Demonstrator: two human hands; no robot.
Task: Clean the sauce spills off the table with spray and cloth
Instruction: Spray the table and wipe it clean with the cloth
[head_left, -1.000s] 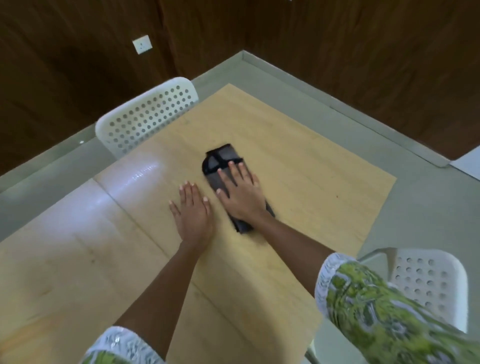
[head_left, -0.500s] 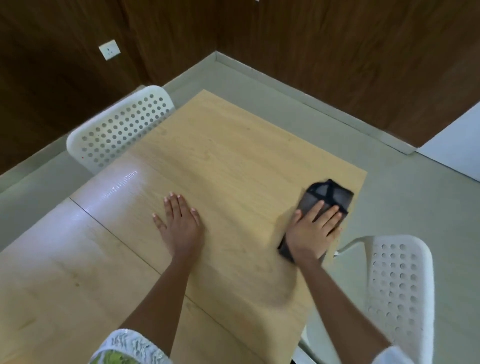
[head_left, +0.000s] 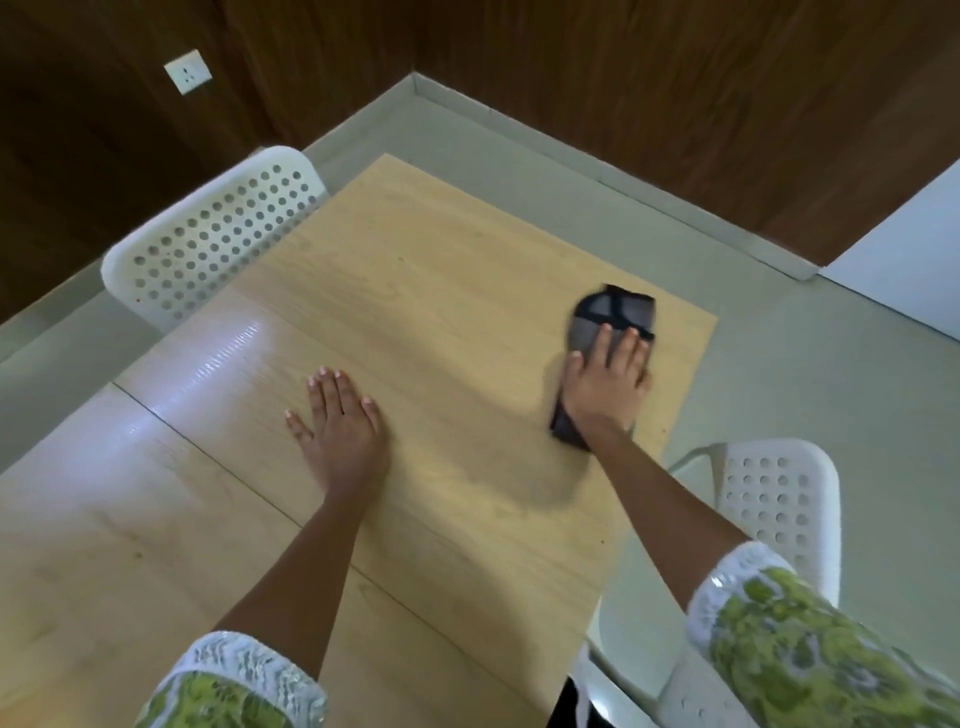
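While the left hand (head_left: 340, 431) lies flat with straight fingers on the middle of the table (head_left: 441, 249), the right hand (head_left: 605, 387) presses the dark cloth (head_left: 613, 312) down with extended fingers near the table's far right corner, close to its right edge. A white perforated chair (head_left: 779, 499) stands just beside that edge.

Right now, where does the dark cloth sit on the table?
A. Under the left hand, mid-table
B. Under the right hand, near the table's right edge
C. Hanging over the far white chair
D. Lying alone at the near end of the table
B: the right hand presses flat on the dark cloth near the right edge of the table, while the left hand rests on bare wood.
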